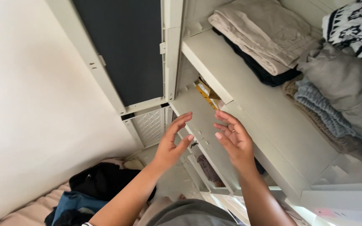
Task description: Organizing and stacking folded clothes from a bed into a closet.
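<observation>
My left hand (172, 142) and my right hand (233, 140) are raised side by side in front of a cream wardrobe, palms facing each other, fingers spread, nothing in either. They hover before the front edge of a shelf (248, 96). On that shelf lie folded beige clothes (265, 31) over a black garment (256, 69). To the right sit a grey knit stack (323, 109) and a grey garment (344, 79).
A yellow packet (204, 93) lies on the lower shelf behind my hands. The open wardrobe door with a dark panel (126, 46) stands at left. A pile of dark and blue clothes (93, 188) rests on a bed. A black-and-white patterned fabric (357, 23) is at top right.
</observation>
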